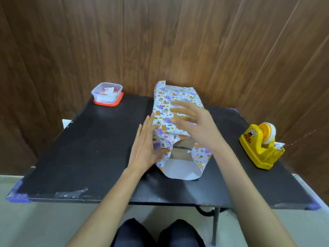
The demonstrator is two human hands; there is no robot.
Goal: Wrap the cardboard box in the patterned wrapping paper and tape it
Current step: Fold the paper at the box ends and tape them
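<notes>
wrapped box point(175, 104), left hand point(145, 148) pressing its side

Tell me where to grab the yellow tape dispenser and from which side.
Probably grip the tape dispenser across its flat yellow side walls, coming from above with the right hand. It stands upright; the roll fills the far end and the cutter end faces near-right, so avoid both.
</notes>
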